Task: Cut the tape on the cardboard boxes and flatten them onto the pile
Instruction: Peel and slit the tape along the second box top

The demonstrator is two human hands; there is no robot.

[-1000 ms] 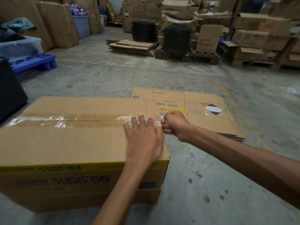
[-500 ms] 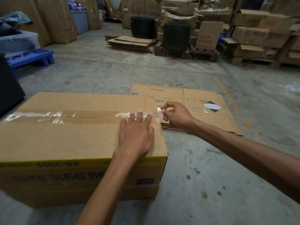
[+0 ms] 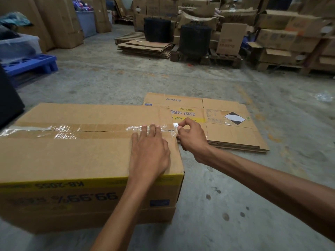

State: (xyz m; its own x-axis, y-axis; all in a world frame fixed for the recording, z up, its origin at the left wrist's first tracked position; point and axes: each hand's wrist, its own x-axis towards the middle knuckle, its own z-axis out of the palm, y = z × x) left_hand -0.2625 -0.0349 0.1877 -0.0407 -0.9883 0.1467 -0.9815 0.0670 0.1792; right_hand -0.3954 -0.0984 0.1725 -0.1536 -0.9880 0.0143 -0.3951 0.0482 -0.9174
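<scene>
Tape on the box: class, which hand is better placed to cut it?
The right hand: it pinches a white tool at the end of the tape; the left hand lies flat on the box.

**Left hand (image 3: 150, 151) flat, right hand (image 3: 192, 136) pinching**

The left hand lay palm down, fingers straight and close together, its forearm reaching forward from below. The right hand sat just beside those fingertips, fingers curled, thumb and forefinger pinching a small white object (image 3: 175, 125). Its arm stretched in from the right.
</scene>
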